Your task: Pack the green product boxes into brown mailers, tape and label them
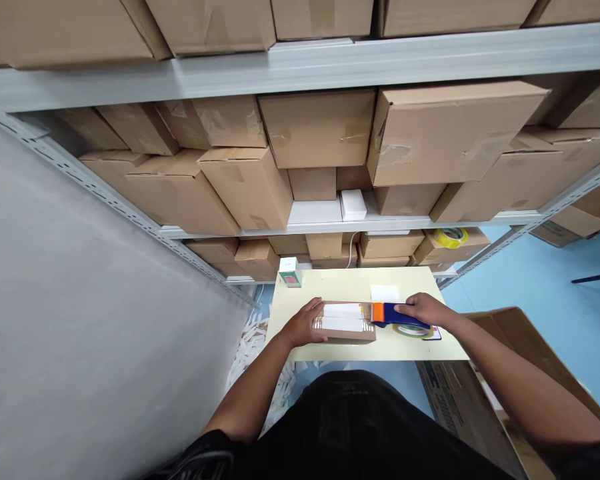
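On a pale yellow table lies a small cardboard box [347, 335] with white pieces showing along its top. My left hand [304, 325] grips the box's left end, thumb and fingers on either side. In my right hand [427, 310] is a blue tape dispenser [397, 315] with an orange front, which meets the box's right end. Its roll of tape [413, 330] hangs beneath the handle. Whether tape is stuck to the box there I cannot make out. Just behind the dispenser lies a white paper [385, 293]. A dark-edged flat item [435, 333] is partly hidden under the roll.
A small green and white box [290, 272] stands at the table's [330, 280] back left. Grey shelving [300, 67] full of cardboard boxes rises behind. A yellow tape roll [451, 237] sits on a low box. Paper scraps [250, 347] cover the floor left; a large open carton [525, 347] is right.
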Motion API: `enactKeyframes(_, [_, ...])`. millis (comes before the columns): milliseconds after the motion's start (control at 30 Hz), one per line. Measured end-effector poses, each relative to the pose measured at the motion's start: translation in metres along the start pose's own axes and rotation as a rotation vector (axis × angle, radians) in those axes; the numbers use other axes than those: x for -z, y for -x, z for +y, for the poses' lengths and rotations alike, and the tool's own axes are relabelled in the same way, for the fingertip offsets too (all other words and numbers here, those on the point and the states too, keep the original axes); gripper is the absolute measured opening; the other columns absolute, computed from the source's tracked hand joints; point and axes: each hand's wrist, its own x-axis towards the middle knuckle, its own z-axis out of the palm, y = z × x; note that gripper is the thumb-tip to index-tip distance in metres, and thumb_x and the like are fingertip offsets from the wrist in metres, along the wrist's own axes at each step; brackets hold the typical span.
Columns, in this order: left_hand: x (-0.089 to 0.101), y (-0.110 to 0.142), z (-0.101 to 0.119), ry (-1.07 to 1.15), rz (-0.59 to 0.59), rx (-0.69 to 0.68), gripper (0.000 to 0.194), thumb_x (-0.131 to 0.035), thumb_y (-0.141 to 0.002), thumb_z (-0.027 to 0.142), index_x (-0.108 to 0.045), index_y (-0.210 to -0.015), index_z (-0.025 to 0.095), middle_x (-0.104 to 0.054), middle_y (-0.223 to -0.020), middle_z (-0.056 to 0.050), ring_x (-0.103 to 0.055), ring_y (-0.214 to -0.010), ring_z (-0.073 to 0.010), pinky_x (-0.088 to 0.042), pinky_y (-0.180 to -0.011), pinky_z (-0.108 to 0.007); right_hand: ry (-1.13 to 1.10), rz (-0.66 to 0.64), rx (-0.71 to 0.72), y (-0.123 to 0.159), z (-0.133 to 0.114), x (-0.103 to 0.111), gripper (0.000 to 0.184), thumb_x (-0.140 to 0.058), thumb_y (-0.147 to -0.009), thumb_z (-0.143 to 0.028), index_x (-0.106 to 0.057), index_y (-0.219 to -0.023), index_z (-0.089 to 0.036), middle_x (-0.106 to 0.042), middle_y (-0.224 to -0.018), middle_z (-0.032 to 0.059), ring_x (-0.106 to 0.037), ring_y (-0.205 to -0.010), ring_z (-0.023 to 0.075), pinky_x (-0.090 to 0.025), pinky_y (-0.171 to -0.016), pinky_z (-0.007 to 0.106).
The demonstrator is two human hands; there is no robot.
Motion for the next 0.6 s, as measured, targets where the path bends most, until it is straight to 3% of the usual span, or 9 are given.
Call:
enactKeyframes(133, [0.000, -0.002, 0.002, -0.015, 0.001, 0.019, 0.121, -0.097, -0.056, 0.047, -0.040, -0.160, 0.022, -0.027, -0.170, -0.015, -0.031, -0.155, -0.0355, -0.028, -0.128, -0.045, -0.137, 0.004, -0.069, 0.004, 0.050, 0.012, 0.061, -0.063, -0.074, -0.079, -0.068, -0.066, -0.019, -0.073, -0.065, 0.0090, -0.067, -0.064, 0.0234, -0.042, -0.058, 0.031])
enactKeyframes(233, [-0.002, -0.002, 0.001, -0.026, 0.009, 0.022, 0.120, -0.096, -0.057, 0.046, -0.040, -0.160, 0.023, -0.027, -0.170, -0.014, -0.030, -0.155, -0.0352, -0.028, -0.128, -0.045, -0.084, -0.012, -0.072, -0.001, 0.064, 0.011, 0.060, -0.063, -0.075, -0.079, -0.068, -0.066, -0.020, -0.073, -0.066, 0.0100, -0.066, -0.066, 0.0241, -0.041, -0.058, 0.031])
enactKeyframes(400, [-0.005, 0.000, 0.000, -0.053, 0.004, 0.035, 0.121, -0.096, -0.059, 0.046, -0.037, -0.161, 0.023, -0.025, -0.171, -0.013, -0.030, -0.156, -0.0336, -0.028, -0.128, -0.043, 0.231, -0.017, 0.014, -0.024, 0.053, -0.002, 0.061, -0.062, -0.078, -0.078, -0.065, -0.057, -0.020, -0.065, -0.059, 0.0077, -0.061, -0.062, 0.0217, -0.033, -0.058, 0.031])
enactKeyframes(600, [-0.003, -0.002, 0.004, -0.039, 0.003, 0.051, 0.121, -0.095, -0.060, 0.049, -0.035, -0.162, 0.024, -0.023, -0.172, -0.013, -0.030, -0.156, -0.0335, -0.029, -0.128, -0.043, 0.217, -0.089, 0.001, -0.050, 0.039, -0.018, 0.061, -0.063, -0.078, -0.078, -0.068, -0.060, -0.020, -0.069, -0.064, 0.0087, -0.062, -0.060, 0.0219, -0.035, -0.058, 0.031])
